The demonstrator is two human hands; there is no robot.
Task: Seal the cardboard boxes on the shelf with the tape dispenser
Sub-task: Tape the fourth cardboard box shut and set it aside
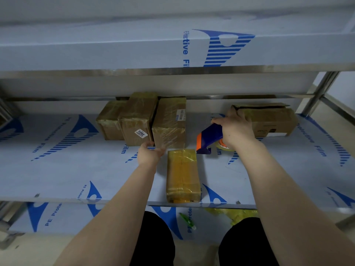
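black trousers and two bare forearms fill the bottom of the view, reaching over the front edge of the shelf. just inside that edge, about midway along, lies a small box, wrapped end to end in yellowish tape and apparently finished. the left hand hovers just beyond its far left corner, fingers loosely curled and holding nothing. its fingertips are at the near lower corner of three boxes pressed together toward the back edge, all glossy with tape; whether they touch cannot be told. the right hand is wrapped round the handle of the tape dispenser, blue with an orange band, its nose pointing down just off the small box's far right corner and the roll tucked under the palm. behind it, near the back right corner, an open box shows parted flaps and a dark gap.

by the look of it, the hands are between boxes. the open box seems the one not yet sealed. the next move would call for pressing its flaps flat with the free hand, since cardboard tends to spring up, then setting the dispenser on the seam and drawing tape along it.
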